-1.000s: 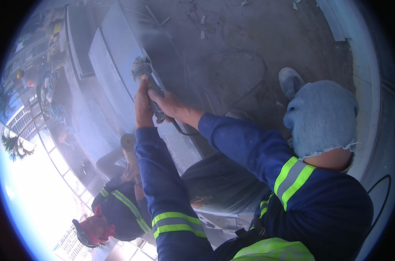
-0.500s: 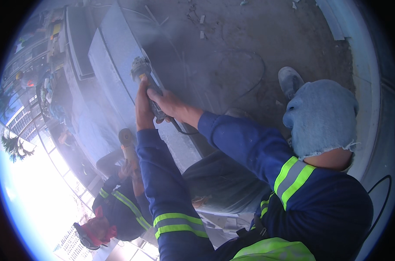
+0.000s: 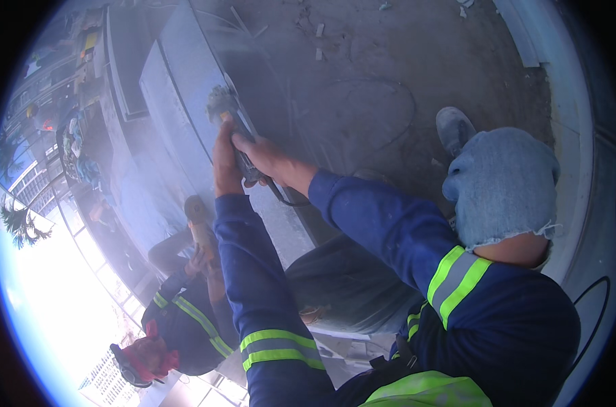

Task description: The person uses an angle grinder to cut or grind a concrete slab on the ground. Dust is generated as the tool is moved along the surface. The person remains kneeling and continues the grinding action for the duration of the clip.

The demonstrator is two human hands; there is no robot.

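Both the left hand [image 3: 224,150] and the right hand [image 3: 268,159] are wrapped around an angle grinder [image 3: 221,103], its head over the pale panel [image 3: 198,64] near the long right edge; dust hides whether it touches. Wide, dusty floor [image 3: 376,47] spreads right of the panel, a cable [image 3: 414,108] looped across it. Left of the panel's near end, a co-worker [image 3: 192,342] with another power tool [image 3: 202,229] narrows the room.
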